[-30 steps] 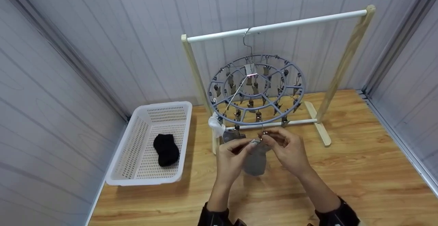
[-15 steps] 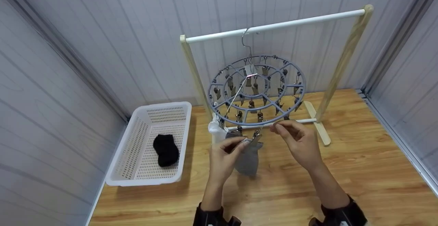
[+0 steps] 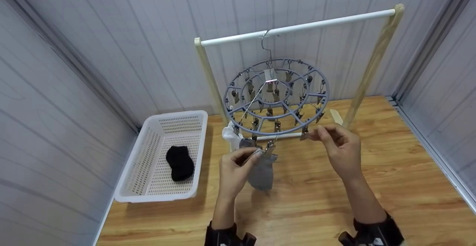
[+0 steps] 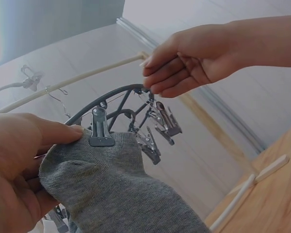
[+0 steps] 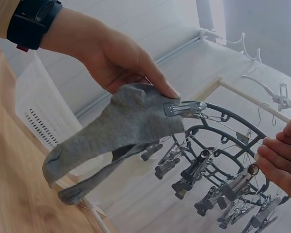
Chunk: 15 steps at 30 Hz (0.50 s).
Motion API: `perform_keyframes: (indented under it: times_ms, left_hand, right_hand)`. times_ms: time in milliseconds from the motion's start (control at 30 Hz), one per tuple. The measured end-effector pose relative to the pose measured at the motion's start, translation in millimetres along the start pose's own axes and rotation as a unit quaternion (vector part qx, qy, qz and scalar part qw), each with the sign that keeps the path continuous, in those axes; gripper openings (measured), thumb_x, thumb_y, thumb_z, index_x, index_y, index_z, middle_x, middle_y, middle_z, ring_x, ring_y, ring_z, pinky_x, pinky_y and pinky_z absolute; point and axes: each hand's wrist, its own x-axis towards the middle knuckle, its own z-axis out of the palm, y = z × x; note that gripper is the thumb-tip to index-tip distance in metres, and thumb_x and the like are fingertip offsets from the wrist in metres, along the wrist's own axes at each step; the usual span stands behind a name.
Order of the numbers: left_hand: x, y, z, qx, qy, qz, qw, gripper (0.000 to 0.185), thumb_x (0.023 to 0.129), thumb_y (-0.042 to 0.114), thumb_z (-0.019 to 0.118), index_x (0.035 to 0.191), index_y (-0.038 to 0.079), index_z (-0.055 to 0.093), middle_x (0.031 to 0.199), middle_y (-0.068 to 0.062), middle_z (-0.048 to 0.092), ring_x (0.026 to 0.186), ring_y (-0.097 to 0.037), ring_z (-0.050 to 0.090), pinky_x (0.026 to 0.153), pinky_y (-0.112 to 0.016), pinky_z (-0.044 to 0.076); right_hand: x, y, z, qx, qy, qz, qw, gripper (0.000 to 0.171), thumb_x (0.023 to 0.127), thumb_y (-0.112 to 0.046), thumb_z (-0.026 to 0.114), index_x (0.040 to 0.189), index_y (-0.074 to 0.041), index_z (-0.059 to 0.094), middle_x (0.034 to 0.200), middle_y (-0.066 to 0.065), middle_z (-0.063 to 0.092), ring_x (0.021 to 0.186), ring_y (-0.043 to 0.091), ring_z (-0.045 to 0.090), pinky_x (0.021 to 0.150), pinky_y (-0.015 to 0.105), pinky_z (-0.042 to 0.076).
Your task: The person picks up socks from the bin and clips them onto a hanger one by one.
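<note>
Pale and ribbed at the far side, the far wall [image 3: 148, 52], with the left wall [image 3: 44, 127] and the right wall [image 3: 450, 78] alongside. Underneath, reaching to the near edge, grained wood [image 3: 316, 194]. Standing on it, right of centre, the rack [image 3: 376, 60], with pale legs and a white rail [image 3: 334, 22] on top. Over to the left, the white basket [image 3: 156, 198], slotted in sides and base. Hooked over the rail, left of its middle, the spoked ring [image 3: 317, 95], grey-blue.

At the near side of the ring, the left hand [image 3: 232, 171], thumb and fingers pinching the cuff of the grey sock [image 3: 262, 173]. Farther right, the right hand [image 3: 344, 153], fingers relaxed and loosely bent, tips just beside a clip [image 3: 304, 131] on the ring's near right edge; too fine to tell whether touching.

Grey sock hanging below the ring's near edge, cuff caught in a second clip [image 4: 101, 127], just beside the left thumb. Left of it, partly hidden, a dark grey sock [image 3: 246, 142]; farther left, white cloth [image 3: 231, 136]. Lying in the basket, a black bundle [image 3: 180, 163]. Around both wrists, black straps [image 3: 225, 236]. Smallest, dangling all round the ring, more metal clips [image 3: 276, 95].
</note>
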Motion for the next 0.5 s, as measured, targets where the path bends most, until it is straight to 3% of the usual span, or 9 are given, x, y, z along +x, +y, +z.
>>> perform_keyframes:
  times_ms: [233, 333, 500]
  left_hand:
    - [1.6, 2.9, -8.6, -0.003, 0.000, -0.008, 1.0000, 0.011, 0.095, 0.009, 0.081, 0.104, 0.003, 0.082, 0.093, -0.008, 0.079, 0.076, -0.018, 0.072, 0.071, -0.028, 0.061]
    - [1.7, 3.3, -11.0, -0.009, 0.001, -0.012, 0.9999, 0.011, 0.095, 0.008, 0.081, 0.103, 0.001, 0.081, 0.093, -0.009, 0.079, 0.076, -0.017, 0.071, 0.071, -0.027, 0.060]
    - [1.4, 3.4, -15.3, -0.014, 0.003, -0.025, 0.9996, 0.012, 0.095, 0.007, 0.080, 0.104, -0.001, 0.080, 0.095, -0.010, 0.079, 0.078, -0.016, 0.071, 0.072, -0.026, 0.059]
  right_hand:
    - [2.5, 2.6, -0.3, -0.037, 0.013, 0.027, 0.999, 0.009, 0.100, 0.006, 0.069, 0.102, 0.011, 0.075, 0.092, 0.022, 0.077, 0.082, 0.023, 0.076, 0.076, 0.029, 0.063]
    - [1.2, 4.4, 0.9, -0.069, 0.007, 0.057, 0.996, 0.009, 0.098, 0.000, 0.074, 0.106, 0.004, 0.078, 0.098, 0.017, 0.078, 0.089, 0.023, 0.076, 0.082, 0.026, 0.061]
    - [-2.1, 10.3, 5.4, -0.078, -0.025, 0.099, 0.992, 0.019, 0.097, -0.005, 0.078, 0.116, -0.003, 0.077, 0.110, 0.011, 0.077, 0.101, 0.020, 0.074, 0.092, 0.028, 0.059]
